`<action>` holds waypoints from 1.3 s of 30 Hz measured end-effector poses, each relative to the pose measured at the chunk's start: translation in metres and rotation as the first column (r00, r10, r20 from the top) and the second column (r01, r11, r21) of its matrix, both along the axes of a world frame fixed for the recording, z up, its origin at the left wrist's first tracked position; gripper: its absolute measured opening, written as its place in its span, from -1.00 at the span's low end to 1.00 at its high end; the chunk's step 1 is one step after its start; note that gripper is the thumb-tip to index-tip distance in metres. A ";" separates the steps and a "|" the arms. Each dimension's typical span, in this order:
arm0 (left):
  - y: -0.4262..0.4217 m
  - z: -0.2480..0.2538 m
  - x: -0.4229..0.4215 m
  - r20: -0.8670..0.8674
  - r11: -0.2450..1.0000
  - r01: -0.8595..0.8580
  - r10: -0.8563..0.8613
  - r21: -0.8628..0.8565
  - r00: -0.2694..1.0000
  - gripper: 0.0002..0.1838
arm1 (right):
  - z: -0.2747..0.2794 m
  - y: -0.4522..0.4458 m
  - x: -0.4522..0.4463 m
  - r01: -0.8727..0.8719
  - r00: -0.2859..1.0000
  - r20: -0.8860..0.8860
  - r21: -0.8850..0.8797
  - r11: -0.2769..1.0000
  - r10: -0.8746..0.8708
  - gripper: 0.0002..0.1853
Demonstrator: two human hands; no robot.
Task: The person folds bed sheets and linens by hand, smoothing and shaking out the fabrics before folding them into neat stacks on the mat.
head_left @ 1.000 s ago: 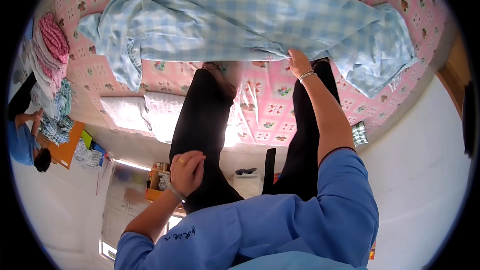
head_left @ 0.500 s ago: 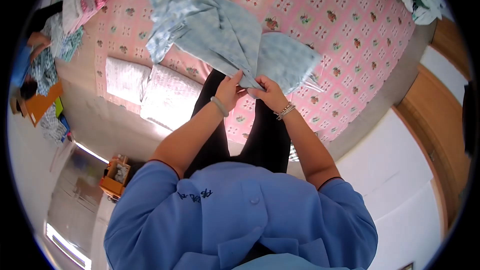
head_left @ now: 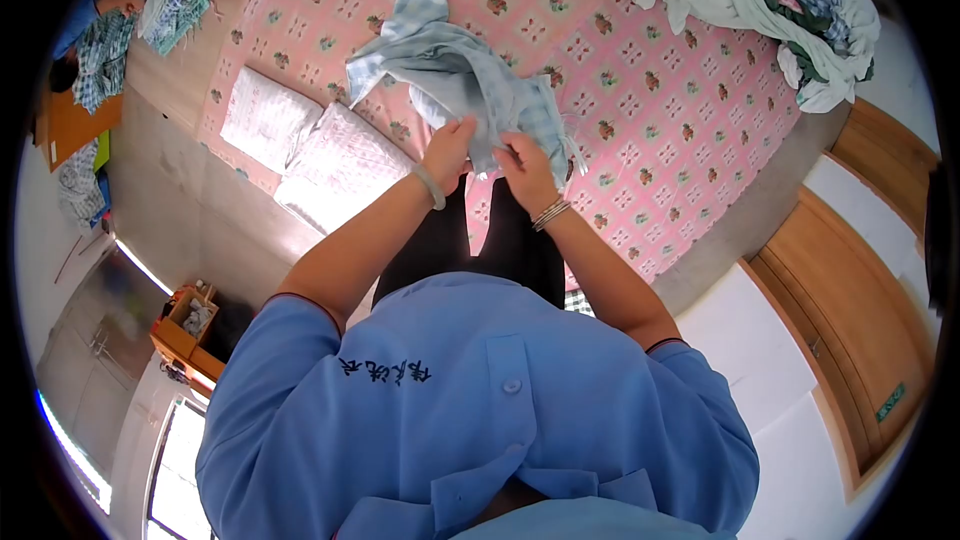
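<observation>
A crumpled light blue checked garment (head_left: 455, 65) lies partly on the pink patterned cover, with its near end lifted in both my hands. My left hand (head_left: 447, 152) pinches the edge on the left. Close beside it, my right hand (head_left: 526, 172) has its fingers closed on the same cloth, a little nearer to me. White strings hang at the garment's right side. One narrow part of it stretches away toward the far side. The fingertips are partly hidden by the folds.
Two folded pale patterned pieces (head_left: 340, 165) lie to the left on the pink cover (head_left: 640, 160). A heap of white and checked laundry (head_left: 720, 0) fills the far right. At far left, another person's hand (head_left: 120, 2) is near stacked cloths. Wooden doors (head_left: 850, 310) stand at right.
The garment is drawn together and its far part has shifted right and swung round. My hands have moved slightly apart, still holding its edge. My view has shifted, showing more of the laundry heap.
</observation>
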State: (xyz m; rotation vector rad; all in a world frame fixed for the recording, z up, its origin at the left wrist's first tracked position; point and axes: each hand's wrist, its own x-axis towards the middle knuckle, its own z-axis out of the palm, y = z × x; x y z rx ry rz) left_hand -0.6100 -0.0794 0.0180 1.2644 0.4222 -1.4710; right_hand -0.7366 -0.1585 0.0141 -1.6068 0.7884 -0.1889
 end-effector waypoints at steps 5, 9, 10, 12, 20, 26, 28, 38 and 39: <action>0.008 -0.006 0.012 -0.030 0.994 0.068 -0.066 0.085 0.997 -0.66 | 0.003 0.027 -0.001 -0.107 0.986 0.070 -0.436 0.893 0.153 -0.82; 0.003 0.003 0.012 -0.236 0.978 -0.117 0.157 0.174 0.959 -0.66 | 0.010 0.036 0.011 -0.090 0.995 0.003 -0.471 0.878 0.103 -0.74; 0.006 -0.004 0.010 -0.262 0.972 -0.172 0.210 0.159 0.942 -0.67 | 0.014 0.037 0.012 -0.094 0.995 -0.009 -0.461 0.882 0.101 -0.74; 0.004 -0.014 0.008 -0.296 0.965 -0.220 0.253 0.139 0.921 -0.67 | 0.017 0.031 0.019 -0.047 0.991 -0.136 -0.295 0.954 0.007 -0.72; -0.002 0.005 0.004 -0.377 0.960 -0.273 0.234 -0.054 0.896 -0.69 | 0.021 0.011 0.031 -0.199 0.945 -0.323 -0.462 0.864 0.045 -0.75; 0.018 0.027 0.080 -0.291 0.971 0.016 -0.087 -0.240 0.953 -0.61 | 0.059 -0.020 0.069 0.042 0.999 -0.040 0.419 0.907 -0.028 -0.84; 0.031 -0.008 0.099 -0.064 0.983 0.025 -0.038 -0.182 0.997 -0.53 | 0.117 -0.024 0.100 0.063 0.996 0.018 0.564 0.824 -0.089 -0.85; -0.005 0.019 0.148 0.186 0.936 -0.208 0.266 -0.283 0.946 -0.45 | 0.321 -0.076 0.100 -0.051 0.837 0.499 0.478 0.877 -0.224 -0.69; -0.014 0.047 0.144 0.105 0.896 -0.208 0.269 -0.393 0.957 -0.49 | 0.330 -0.091 0.083 -0.028 0.811 0.539 0.424 0.905 -0.227 -0.60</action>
